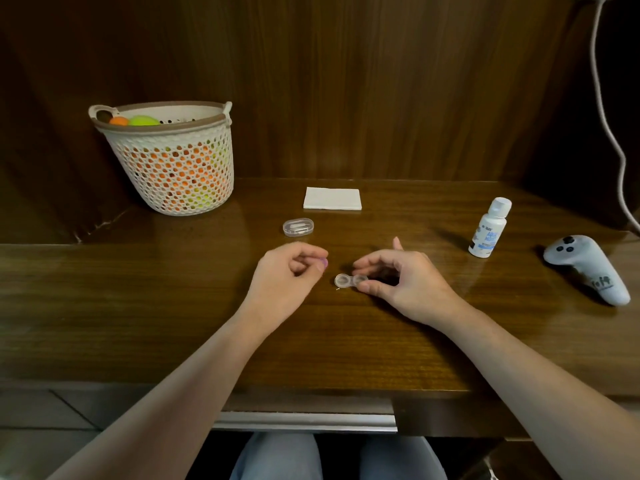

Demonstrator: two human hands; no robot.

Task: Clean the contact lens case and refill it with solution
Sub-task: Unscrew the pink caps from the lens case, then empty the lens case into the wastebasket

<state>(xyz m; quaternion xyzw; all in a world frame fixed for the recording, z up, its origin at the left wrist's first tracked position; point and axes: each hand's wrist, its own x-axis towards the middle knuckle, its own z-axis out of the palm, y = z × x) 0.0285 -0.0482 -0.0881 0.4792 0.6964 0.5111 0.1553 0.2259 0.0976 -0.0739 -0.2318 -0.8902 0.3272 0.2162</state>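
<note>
A clear two-well contact lens case (347,280) lies on the wooden desk (173,306). Its left well stands uncovered. My right hand (401,275) pinches the case's right end between thumb and fingers. Just left of the case, my left hand (291,271) holds a small pinkish cap (323,263) in its curled fingertips. A white solution bottle (489,227) with a blue label stands upright at the right, its cap on. A folded white tissue (332,198) lies at the back centre.
A small clear plastic box (298,226) sits behind my left hand. A perforated basket (173,157) with orange and green balls stands at the back left. A grey controller (588,268) lies at the far right, a cable (606,109) hanging above it.
</note>
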